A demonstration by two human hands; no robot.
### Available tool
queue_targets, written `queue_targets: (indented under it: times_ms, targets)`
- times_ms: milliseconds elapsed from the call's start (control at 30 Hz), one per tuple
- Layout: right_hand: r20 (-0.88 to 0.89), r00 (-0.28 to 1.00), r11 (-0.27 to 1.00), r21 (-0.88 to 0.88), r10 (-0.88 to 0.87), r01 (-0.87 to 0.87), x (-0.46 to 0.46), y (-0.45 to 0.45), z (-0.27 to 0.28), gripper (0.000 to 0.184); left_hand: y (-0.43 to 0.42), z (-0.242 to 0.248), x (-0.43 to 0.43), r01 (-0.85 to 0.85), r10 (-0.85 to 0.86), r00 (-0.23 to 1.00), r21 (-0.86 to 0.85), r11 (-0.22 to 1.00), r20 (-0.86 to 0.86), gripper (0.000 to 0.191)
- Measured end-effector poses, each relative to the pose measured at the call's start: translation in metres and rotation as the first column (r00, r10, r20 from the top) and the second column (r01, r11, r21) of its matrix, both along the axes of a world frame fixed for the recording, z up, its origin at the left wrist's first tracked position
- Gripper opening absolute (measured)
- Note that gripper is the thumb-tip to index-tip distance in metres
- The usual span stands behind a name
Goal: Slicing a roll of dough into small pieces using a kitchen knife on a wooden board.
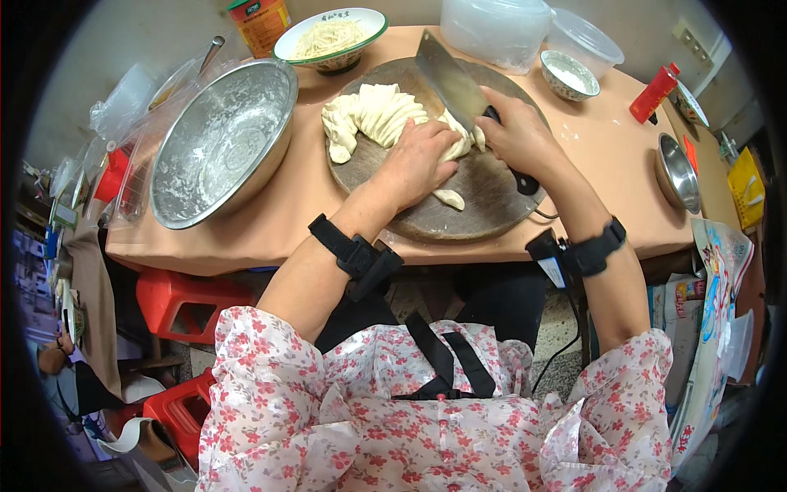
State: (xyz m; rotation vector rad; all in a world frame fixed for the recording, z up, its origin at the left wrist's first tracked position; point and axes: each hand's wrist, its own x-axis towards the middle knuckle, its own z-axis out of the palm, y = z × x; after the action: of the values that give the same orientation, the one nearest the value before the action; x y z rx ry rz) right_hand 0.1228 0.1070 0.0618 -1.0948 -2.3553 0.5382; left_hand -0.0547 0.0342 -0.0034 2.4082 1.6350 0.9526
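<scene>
A long, pleated roll of pale dough (375, 114) curves across a round wooden chopping board (393, 197). My left hand (421, 157) lies over the right part of the roll, its fingers bent around the dough and holding it. In my right hand (519, 132) is a cleaver (452, 80), gripped by its black handle. The wide blade tilts up toward the far left, beside the right end of the dough. A small cut strip of dough (450, 199) rests on the board below my left hand. Part of the roll is hidden under my fingers.
Left of the board stands a large floury metal bowl (227, 147). Behind are a bowl of shredded food (332, 40) and a clear plastic container (495, 31). To the right are a small bowl of white powder (570, 75), a red bottle (655, 93) and a steel bowl (676, 172).
</scene>
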Motion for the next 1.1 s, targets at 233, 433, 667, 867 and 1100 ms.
queue_targets:
  times_ms: [233,433,667,867,1100]
  targets:
    - [-0.069,0.997,0.998,0.061,0.036,-0.032,0.047,-0.071,0.031,0.045,-0.009,0.000,-0.002,-0.059,0.049,0.987,0.065,0.996,0.151,0.056]
    - [-0.005,0.996,0.996,0.010,0.084,-0.084,0.062,-0.090,0.009,0.051,-0.007,0.002,0.003,-0.044,0.040,0.983,0.016,0.999,0.179,0.053]
    - [0.115,0.981,0.986,0.032,0.159,-0.163,0.021,-0.047,0.015,0.038,-0.006,0.000,-0.003,-0.045,0.047,0.993,-0.020,0.999,0.105,0.043]
    - [0.207,0.977,0.999,-0.003,0.041,-0.041,-0.024,-0.011,0.015,0.049,-0.005,0.011,-0.004,0.047,-0.036,0.994,-0.108,0.993,0.108,0.042]
    - [0.016,1.000,1.000,0.000,0.011,-0.011,0.004,-0.022,0.000,0.042,-0.021,-0.011,-0.001,-0.110,0.159,0.972,0.262,0.959,-0.175,0.051]
